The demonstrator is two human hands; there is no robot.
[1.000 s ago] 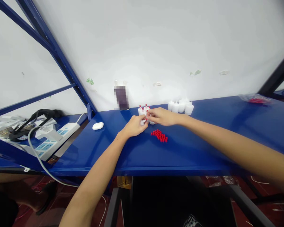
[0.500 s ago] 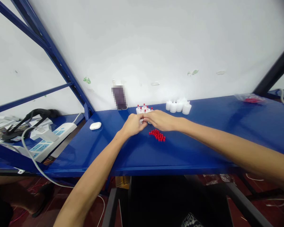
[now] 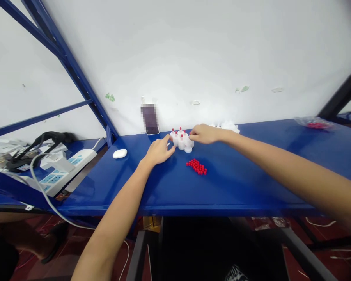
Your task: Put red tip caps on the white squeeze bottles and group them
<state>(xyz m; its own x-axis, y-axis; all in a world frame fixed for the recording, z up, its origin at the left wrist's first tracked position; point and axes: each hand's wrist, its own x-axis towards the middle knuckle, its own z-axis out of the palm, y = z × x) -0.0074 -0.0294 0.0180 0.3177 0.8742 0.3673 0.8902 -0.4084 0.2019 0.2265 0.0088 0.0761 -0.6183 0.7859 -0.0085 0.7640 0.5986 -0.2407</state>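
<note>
My left hand (image 3: 158, 151) is at the left of a cluster of small white bottles with red tips (image 3: 181, 143). Its thumb and forefinger are parted, and a small white plastic piece (image 3: 168, 144) shows inside the curl of the hand; the rest of that piece is hidden. At the cluster's right side, my right hand (image 3: 206, 134) has its fingers pinched at the top of a red-tipped bottle (image 3: 191, 141). A low white round piece (image 3: 188, 149) lies in front of the bottles. Loose small red caps (image 3: 197, 166) are heaped nearer to me.
More white bottles (image 3: 229, 125) stand behind my right forearm, partly covered. A phone (image 3: 150, 119) leans on the wall, and a white earbud case (image 3: 119, 153) lies at left. A clear bag with red contents (image 3: 314, 123) is far right. Power strips (image 3: 78, 159) sit beyond the blue frame.
My hands were together in front of the bottles and have come apart. The right hand has moved up and right to the cluster's edge; the left has drawn slightly left, uncovering the bottles.
</note>
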